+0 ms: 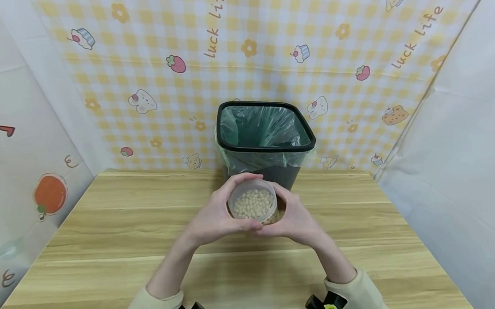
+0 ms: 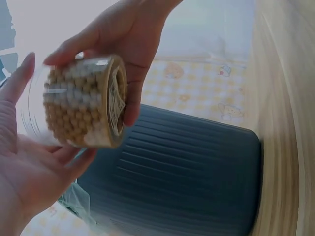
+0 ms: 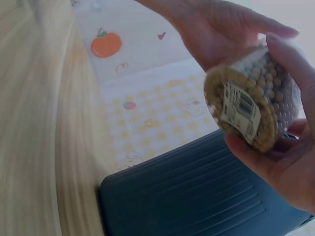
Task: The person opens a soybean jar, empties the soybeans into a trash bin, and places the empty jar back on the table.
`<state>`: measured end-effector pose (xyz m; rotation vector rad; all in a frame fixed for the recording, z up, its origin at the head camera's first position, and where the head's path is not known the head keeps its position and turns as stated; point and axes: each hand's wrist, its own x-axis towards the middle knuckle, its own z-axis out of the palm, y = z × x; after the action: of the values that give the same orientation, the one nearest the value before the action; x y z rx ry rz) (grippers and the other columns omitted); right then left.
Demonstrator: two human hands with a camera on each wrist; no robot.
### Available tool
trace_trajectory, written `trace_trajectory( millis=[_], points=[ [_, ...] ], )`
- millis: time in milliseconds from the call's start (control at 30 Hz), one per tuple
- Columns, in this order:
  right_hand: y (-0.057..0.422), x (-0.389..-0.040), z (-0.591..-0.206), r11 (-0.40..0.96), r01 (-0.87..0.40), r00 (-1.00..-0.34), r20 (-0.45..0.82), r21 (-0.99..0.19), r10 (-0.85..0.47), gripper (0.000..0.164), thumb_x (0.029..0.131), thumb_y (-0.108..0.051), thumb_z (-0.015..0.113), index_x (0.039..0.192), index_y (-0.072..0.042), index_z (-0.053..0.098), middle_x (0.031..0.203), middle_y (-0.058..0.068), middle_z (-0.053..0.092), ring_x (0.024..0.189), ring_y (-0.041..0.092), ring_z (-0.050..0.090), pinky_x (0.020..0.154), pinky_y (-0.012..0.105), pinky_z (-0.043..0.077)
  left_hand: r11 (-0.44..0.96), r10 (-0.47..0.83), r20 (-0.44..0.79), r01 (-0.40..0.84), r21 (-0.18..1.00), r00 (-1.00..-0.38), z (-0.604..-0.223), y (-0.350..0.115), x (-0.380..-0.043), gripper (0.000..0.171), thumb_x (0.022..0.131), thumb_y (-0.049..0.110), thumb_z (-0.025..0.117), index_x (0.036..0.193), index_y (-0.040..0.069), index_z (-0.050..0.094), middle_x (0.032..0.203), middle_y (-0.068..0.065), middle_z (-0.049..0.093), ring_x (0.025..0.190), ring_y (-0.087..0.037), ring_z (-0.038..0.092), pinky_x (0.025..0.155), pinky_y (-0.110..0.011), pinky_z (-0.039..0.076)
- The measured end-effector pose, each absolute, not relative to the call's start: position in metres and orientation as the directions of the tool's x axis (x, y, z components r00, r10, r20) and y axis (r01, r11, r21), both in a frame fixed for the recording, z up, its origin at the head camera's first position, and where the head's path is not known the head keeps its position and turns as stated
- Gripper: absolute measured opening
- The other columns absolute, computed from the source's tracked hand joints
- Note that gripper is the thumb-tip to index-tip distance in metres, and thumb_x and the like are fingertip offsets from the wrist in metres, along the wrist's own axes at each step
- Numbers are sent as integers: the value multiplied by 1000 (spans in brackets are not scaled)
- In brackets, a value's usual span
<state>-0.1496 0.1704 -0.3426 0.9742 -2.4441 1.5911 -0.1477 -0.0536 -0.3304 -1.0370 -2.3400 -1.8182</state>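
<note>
I have the left hand [image 1: 219, 215] and right hand [image 1: 296, 219] both grasping the jar, curved round it from opposite sides, so neither is nearer. The table [image 1: 110, 243] spreads wide to either side, giving me lateral room. Straight ahead stands the lined bin [image 1: 268, 149], its front wall just beyond my fingers; the near rim is the edge I'd judge forward travel against. The bin's mouth lies past the jar, slightly rightward. The jar [image 2: 78, 103] is between the palms, off the table, long axis roughly upright, base facing down; I can't judge its tilt exactly, nor whether a clear lid covers it. The label [image 3: 241, 110] sits on its base, and small pale balls [image 1: 254, 203] show inside.
</note>
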Motion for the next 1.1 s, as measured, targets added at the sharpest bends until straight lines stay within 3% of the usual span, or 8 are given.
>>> trace_trajectory(
  millis=[167, 433, 633, 767, 867, 967, 1100],
  points=[
    [164, -148, -344, 366, -608, -790, 488, -705, -371, 84, 68, -15, 96, 142, -13, 56, 130, 6, 67, 111, 17, 65, 91, 26, 57, 174, 386, 391, 483, 858, -835, -331, -47, -145, 85, 75, 24, 93, 146, 29, 46, 146, 12, 56, 125, -17, 58, 102, -41, 50],
    [157, -144, -349, 531, -684, -697, 663, -500, -273, 92, 64, -27, 99, 143, -11, 55, 131, 5, 65, 116, 19, 64, 96, 38, 56, 262, 235, 302, 359, 896, -924, -330, -38, -138, 94, 72, 33, 96, 148, 26, 41, 145, 2, 55, 125, -23, 57, 103, -47, 49],
    [157, -145, -348, 539, -683, -685, 688, -493, -240, 91, 63, -25, 99, 142, -9, 56, 129, 7, 67, 116, 20, 65, 96, 36, 55, 306, 256, 270, 343, 888, -928, -327, -38, -135, 101, 77, 40, 91, 156, 25, 31, 156, 2, 46, 137, -24, 51, 110, -53, 45],
    [161, -146, -344, 429, -647, -755, 607, -630, -248, 85, 66, -17, 98, 141, -11, 59, 129, 7, 69, 113, 17, 66, 92, 26, 55, 253, 351, 291, 390, 885, -890, -325, -45, -137, 104, 82, 49, 85, 162, 24, 23, 164, 8, 38, 149, -22, 41, 120, -58, 35],
    [167, -147, -341, 299, -583, -809, 507, -755, -298, 80, 69, -10, 95, 141, -11, 59, 129, 9, 68, 110, 14, 65, 89, 23, 56, 138, 438, 334, 430, 892, -835, -324, -52, -140, 103, 86, 50, 80, 164, 18, 21, 166, 4, 36, 152, -23, 38, 122, -57, 30],
    [172, -149, -339, 164, -513, -821, 426, -843, -380, 78, 72, -15, 95, 140, -7, 58, 127, 11, 68, 109, 12, 65, 90, 23, 56, 28, 523, 375, 455, 890, -765, -323, -61, -144, 95, 92, 42, 77, 164, 15, 22, 168, -2, 34, 152, -23, 39, 122, -43, 35],
    [178, -152, -340, -6, -431, -773, 373, -902, -513, 86, 73, -37, 94, 140, 3, 56, 124, 1, 69, 109, 11, 65, 94, 26, 55, -133, 634, 428, 454, 881, -644, -324, -70, -149, 83, 97, 27, 72, 163, 12, 25, 169, -13, 28, 149, -17, 41, 117, -24, 39]
  ],
)
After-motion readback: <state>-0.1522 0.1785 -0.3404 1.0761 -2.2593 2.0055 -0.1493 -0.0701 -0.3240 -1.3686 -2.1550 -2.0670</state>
